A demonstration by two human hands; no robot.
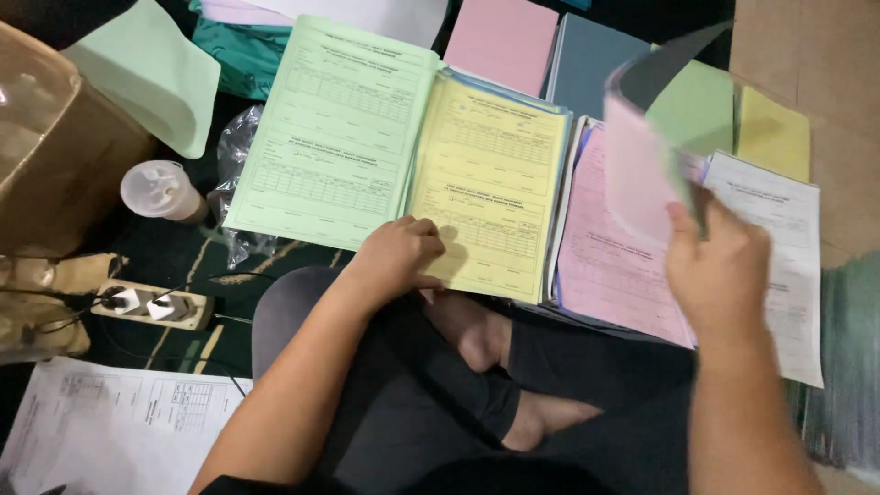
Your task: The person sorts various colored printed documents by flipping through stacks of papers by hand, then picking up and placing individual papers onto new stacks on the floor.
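I sit cross-legged on the floor among stacks of coloured printed forms. My left hand [399, 255] rests with curled fingers on the near edge of the yellow form stack [490, 174]. A green form stack [335, 128] lies just left of it. My right hand [715, 266] pinches a lifted bundle of sheets [642, 156], pink in front with grey and green behind, bent up above the pink form stack [605, 257]. A white form sheet [779, 247] lies under and right of that hand.
A cardboard box [55, 156] stands at the left with a lidded plastic cup [163, 190] beside it. A power strip [151, 305] with plugs lies on the dark rug. More white forms [110, 426] lie lower left. Pink, grey-blue, green and yellow paper piles sit at the back.
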